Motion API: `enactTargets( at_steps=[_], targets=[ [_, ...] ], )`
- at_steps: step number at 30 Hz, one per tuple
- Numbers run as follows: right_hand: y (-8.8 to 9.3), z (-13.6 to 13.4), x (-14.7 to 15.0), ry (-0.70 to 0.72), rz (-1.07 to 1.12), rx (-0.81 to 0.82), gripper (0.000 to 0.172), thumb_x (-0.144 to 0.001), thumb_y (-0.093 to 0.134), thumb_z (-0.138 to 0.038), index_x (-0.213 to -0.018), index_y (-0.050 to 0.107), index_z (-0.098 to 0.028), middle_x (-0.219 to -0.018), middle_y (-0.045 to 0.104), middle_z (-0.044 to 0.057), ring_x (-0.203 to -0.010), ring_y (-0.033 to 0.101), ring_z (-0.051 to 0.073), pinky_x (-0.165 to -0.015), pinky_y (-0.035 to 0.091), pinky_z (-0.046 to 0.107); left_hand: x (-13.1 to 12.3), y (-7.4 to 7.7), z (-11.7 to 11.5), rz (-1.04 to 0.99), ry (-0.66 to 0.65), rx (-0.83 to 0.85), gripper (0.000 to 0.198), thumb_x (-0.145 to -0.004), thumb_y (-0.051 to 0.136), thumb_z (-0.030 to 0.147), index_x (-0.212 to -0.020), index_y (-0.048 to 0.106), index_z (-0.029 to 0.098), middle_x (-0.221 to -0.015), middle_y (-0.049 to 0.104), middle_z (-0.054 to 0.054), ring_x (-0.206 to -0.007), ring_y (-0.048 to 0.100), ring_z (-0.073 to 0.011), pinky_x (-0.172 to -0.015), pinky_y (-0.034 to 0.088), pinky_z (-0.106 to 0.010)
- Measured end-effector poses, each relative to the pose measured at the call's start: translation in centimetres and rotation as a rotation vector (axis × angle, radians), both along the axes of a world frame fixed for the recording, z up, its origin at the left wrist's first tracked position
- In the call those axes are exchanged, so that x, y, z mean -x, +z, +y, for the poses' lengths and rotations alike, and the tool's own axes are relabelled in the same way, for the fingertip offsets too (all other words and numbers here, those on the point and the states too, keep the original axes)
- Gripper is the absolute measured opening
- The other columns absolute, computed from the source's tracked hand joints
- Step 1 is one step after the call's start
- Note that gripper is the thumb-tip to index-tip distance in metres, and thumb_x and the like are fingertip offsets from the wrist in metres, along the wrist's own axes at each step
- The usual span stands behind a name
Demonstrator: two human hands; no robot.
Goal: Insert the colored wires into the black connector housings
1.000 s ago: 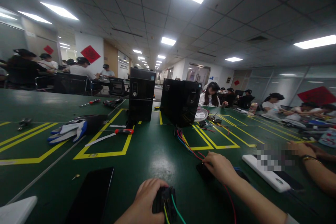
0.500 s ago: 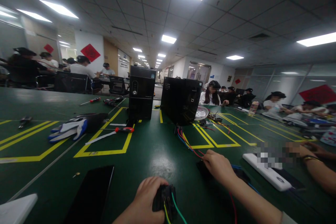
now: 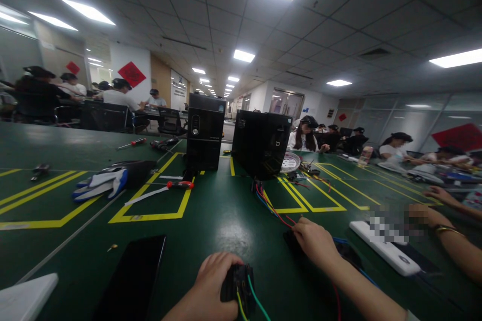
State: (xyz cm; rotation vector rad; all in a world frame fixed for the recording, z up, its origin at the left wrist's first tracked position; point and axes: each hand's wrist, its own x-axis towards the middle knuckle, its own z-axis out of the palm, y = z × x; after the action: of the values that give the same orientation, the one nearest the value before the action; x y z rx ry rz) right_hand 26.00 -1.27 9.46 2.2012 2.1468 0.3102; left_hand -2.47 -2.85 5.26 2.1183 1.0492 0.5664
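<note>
My left hand [image 3: 213, 285] is wrapped round a small black electrical component [image 3: 244, 281] near the front edge of view. A green wire [image 3: 258, 298] and a yellow wire [image 3: 241, 305] run out of it toward me. To the right, my right hand [image 3: 316, 243] is closed in a pinch at the end of a red wire [image 3: 281, 218], which trails back beside blue wiring toward the computer tower [image 3: 259, 143]. A dark flat object [image 3: 292, 245] lies beneath that hand, mostly covered by it. Blue cable also shows beyond my right wrist.
A black phone-like slab [image 3: 131, 276] lies at front left. Beyond are a work glove [image 3: 101, 184], a red screwdriver [image 3: 181, 185] and a second tower [image 3: 205, 133]. A white power strip [image 3: 384, 248] and another person's hand [image 3: 424, 215] are on the right.
My hands keep their grips almost unmoved; the view shifts slightly. At the far right, another person's hand has moved forward, away from the power strip.
</note>
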Motion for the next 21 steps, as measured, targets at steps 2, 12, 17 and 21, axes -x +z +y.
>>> enactTargets(
  at_steps=[2, 12, 17, 21],
  targets=[
    [0.1, -0.1, 0.1, 0.013, -0.003, 0.006, 0.032, -0.088, 0.038, -0.017, -0.087, 0.070, -0.021, -0.093, 0.067, 0.008, -0.084, 0.066, 0.022, -0.061, 0.045, 0.028, 0.0, 0.1, 0.0, 0.004, -0.004, -0.002, 0.047, -0.060, 0.061, 0.014, -0.106, 0.057, 0.021, -0.109, 0.058, -0.004, -0.107, 0.051, -0.0238, -0.097, 0.037, -0.037],
    [1.1, 0.1, 0.2, 0.095, 0.028, 0.070, 0.016, -0.086, 0.052, -0.016, -0.081, 0.067, -0.017, -0.091, 0.066, 0.004, -0.091, 0.059, 0.019, -0.080, 0.047, 0.037, -0.1, -0.5, 0.3, -0.004, -0.014, -0.020, 0.043, -0.063, 0.063, 0.017, -0.105, 0.057, 0.022, -0.110, 0.059, -0.004, -0.107, 0.051, -0.0244, -0.096, 0.038, -0.037],
    [2.5, 2.0, -4.9, -0.049, 0.112, -0.013, 0.023, -0.093, 0.048, -0.027, -0.109, 0.060, -0.017, -0.112, 0.063, 0.006, -0.100, 0.059, 0.019, -0.083, 0.048, 0.038, 0.0, -0.6, 0.3, -0.022, 0.000, -0.005, 0.047, -0.061, 0.067, 0.016, -0.106, 0.058, 0.024, -0.110, 0.059, -0.002, -0.108, 0.051, -0.0238, -0.097, 0.037, -0.035],
    [2.1, 3.4, -8.4, -0.156, 0.121, 0.074, 0.022, -0.090, 0.054, -0.035, -0.097, 0.064, -0.017, -0.096, 0.067, 0.004, -0.087, 0.063, 0.018, -0.078, 0.051, 0.038, 0.0, -0.8, 0.4, -0.030, 0.004, -0.007, 0.047, -0.062, 0.067, 0.017, -0.106, 0.057, 0.027, -0.110, 0.059, -0.001, -0.110, 0.050, -0.0233, -0.098, 0.036, -0.033]
  ],
)
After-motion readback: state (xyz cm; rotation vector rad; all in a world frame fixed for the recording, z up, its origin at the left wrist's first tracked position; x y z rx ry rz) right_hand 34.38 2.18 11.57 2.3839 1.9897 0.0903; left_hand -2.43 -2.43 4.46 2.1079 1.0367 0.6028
